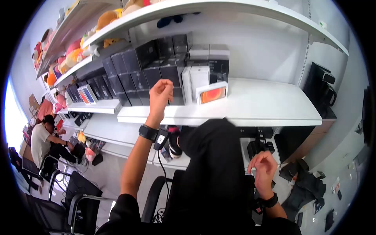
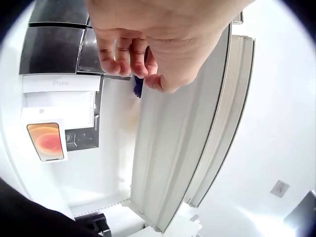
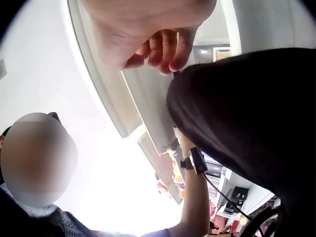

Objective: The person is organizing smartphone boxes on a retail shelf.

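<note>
My left hand is raised in front of a stack of black boxes on the white shelf, fingers loosely curled with nothing in them. To its right, a white phone box with an orange screen picture leans against upright white boxes. In the left wrist view the thumb and fingers hang bent, and the phone box stands apart from them. Beside my raised knee, my right hand is held up, palm turned inward. Its fingers are loosely bent around nothing in the right wrist view.
The white shelf runs across in front, with another shelf above it. Plush toys line the upper left. A seated person and black chairs are at the left. Dark bags lie on the floor at right.
</note>
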### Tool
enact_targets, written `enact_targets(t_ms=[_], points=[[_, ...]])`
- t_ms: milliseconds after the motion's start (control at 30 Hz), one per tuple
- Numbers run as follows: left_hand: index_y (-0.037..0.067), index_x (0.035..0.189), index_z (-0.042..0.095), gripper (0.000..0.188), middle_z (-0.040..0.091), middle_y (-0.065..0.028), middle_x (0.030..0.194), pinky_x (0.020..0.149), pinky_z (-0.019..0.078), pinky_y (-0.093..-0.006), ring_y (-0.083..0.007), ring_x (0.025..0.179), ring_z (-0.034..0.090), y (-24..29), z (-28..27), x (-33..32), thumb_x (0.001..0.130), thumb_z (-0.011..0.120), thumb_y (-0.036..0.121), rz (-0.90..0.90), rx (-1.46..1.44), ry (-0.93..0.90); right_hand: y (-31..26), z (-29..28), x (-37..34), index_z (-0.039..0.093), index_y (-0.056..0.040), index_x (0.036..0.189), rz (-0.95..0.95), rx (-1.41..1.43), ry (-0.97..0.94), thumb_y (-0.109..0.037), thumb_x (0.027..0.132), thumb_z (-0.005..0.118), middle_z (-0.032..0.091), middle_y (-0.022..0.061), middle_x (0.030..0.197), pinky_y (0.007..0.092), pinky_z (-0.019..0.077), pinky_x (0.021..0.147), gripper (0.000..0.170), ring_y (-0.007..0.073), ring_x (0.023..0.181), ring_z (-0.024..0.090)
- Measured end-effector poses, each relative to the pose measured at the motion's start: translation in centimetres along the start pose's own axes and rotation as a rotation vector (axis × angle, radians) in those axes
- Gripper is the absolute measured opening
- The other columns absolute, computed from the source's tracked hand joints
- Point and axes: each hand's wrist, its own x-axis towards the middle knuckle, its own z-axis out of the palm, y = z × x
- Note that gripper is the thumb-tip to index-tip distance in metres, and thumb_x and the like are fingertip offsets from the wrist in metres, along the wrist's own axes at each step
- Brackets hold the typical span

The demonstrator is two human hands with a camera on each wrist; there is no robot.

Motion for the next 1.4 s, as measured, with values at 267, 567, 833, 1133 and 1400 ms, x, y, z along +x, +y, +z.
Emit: enact_targets(t_ms=[267,567,833,1133,1400], points=[[-0.001,0.099,0.065,0.015,0.065,-0.0065,0.091,0.069,0.0519,-0.0267,-0.0147,0.084,0.063,-1.1,5.3,4.0,0.086,0.069,0.005,0.309,0.672,-0.218,3.2,-0.9,-0.8,0.051,-0.0011,0.092,0.33,0.099,-0.028,0.004,0.093,0.058,0.06,0.0087,0.077,0.0269,0.0503,0.062,0.008,0.0152,0.068,0.061],[-0.002,0.122,0.058,0.048,0.066,-0.0274,0.105,0.084,0.0525,-0.0478,-0.0432,0.096,0.066,-5.7,9.6,5.5,0.088,0.072,0.03,0.15,1.119,-0.449,6.4,-3.7,-2.0,0.054,-0.0001,0.092,0.529,0.03,-0.088,0.0,0.091,0.063,0.06,0.0121,0.081,0.0318,0.0533,0.063,0.008,0.0209,0.069,0.064],[-0.002,0.116,0.058,0.036,0.067,-0.0235,0.105,0.084,0.0521,-0.0444,-0.0409,0.097,0.066,-2.9,8.7,4.8,0.087,0.072,0.014,0.108,0.748,-0.364,4.2,-1.5,3.4,0.054,-0.0007,0.091,0.465,0.078,-0.202,-0.012,0.099,0.061,0.056,0.0105,0.08,0.0329,0.0497,0.068,0.016,0.0199,0.073,0.057],[-0.003,0.117,0.054,0.04,0.061,-0.0109,0.11,0.084,0.0509,-0.0298,-0.0144,0.097,0.061,-0.5,12.2,4.0,0.098,0.069,0.029,-0.15,0.212,-0.504,5.3,2.3,19.2,0.026,-0.0031,0.155,0.107,-0.118,-0.077,-0.003,0.094,0.062,0.043,0.0131,0.147,0.0381,0.043,0.108,0.07,0.0247,0.133,0.048],[-0.005,0.122,0.052,0.046,0.055,-0.0228,0.125,0.099,0.0453,-0.0451,-0.0414,0.119,0.052,-5.5,10.3,5.7,0.086,0.073,0.015,0.532,0.795,-0.179,14.1,0.8,28.1,0.042,-0.0021,0.143,0.078,-0.111,-0.1,0.0,0.093,0.064,0.057,0.0103,0.135,0.0312,0.0458,0.104,0.055,0.0171,0.122,0.057]])
